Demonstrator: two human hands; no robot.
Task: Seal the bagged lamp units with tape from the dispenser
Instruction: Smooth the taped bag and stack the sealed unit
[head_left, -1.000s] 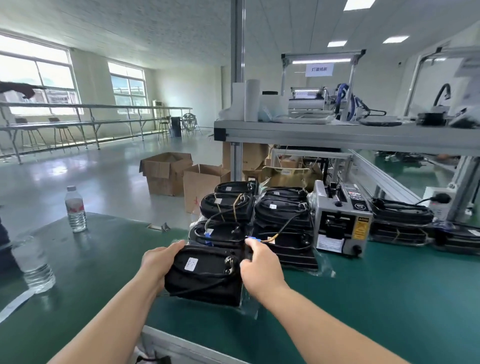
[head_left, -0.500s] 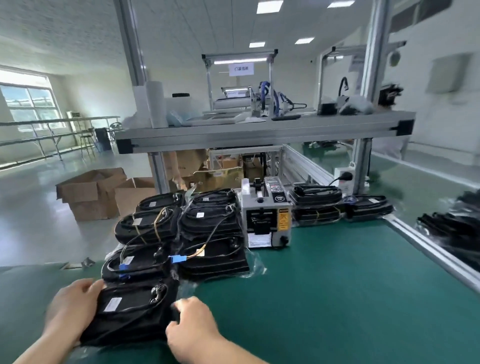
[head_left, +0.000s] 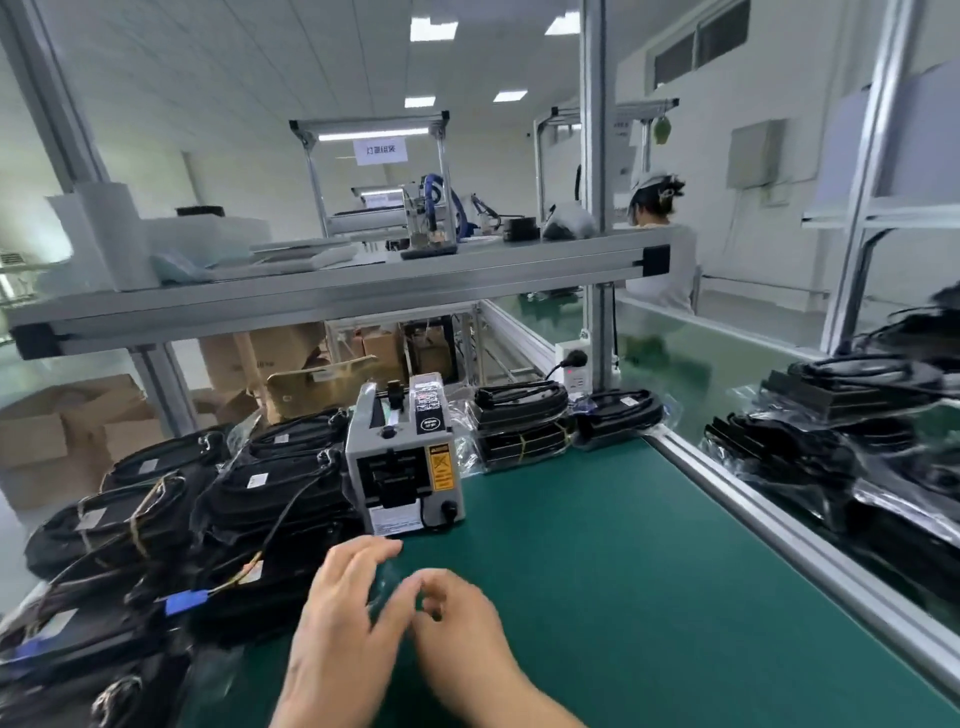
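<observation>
Just in front of the tape dispenser (head_left: 405, 467), both bare hands hover low over the green table (head_left: 623, 571). The left hand (head_left: 348, 608) reaches toward the dispenser's front face with its fingers straight and spread, the tips close to the machine but apart from it. A wrinkle of clear film lies under those fingertips. The right hand (head_left: 457, 618) sits just beside the left, on the side away from the pile. Its fingers are curled, and the thumb tip meets the forefinger tip in a small ring. Blur hides whether they pinch anything.

Left of the dispenser, bagged lamp units (head_left: 208, 519) lie heaped against its side, black bodies and coiled cables in clear bags, one with a blue tag (head_left: 182, 605). Right of the dispenser, a short stack of bagged units (head_left: 519, 426) stands near it. Behind and right of the dispenser, a white socket block (head_left: 574, 364) stands at a frame post. Above the dispenser runs an aluminium shelf (head_left: 337, 291), and cardboard boxes (head_left: 52, 431) sit on the floor far to its left.
</observation>
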